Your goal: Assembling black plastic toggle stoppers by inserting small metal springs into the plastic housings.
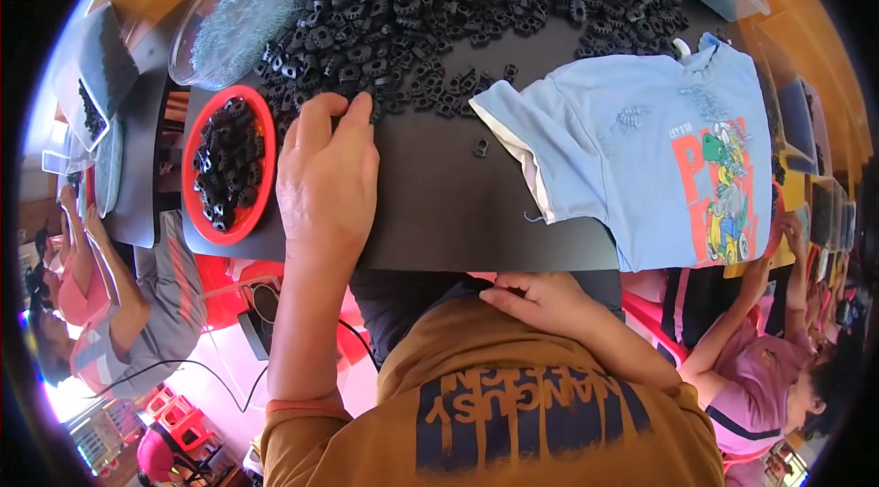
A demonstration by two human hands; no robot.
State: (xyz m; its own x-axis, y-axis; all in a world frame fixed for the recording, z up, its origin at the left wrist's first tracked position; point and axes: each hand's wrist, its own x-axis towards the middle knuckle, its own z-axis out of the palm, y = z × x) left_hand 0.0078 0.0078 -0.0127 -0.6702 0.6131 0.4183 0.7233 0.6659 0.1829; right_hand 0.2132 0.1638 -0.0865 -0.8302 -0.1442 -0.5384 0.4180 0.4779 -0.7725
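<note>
Small black moulded plastic parts (366,11): one broad heap on the far side of my dark, flat worktop (439,212), more black pieces in the oval red plastic dish (188,167) at left. My left grip (330,171): bent down at the heap's near edge, opening and contents hidden, I cannot tell. My right grip (540,301): just below the worktop's near edge, opening and contents likewise unclear to me
</note>
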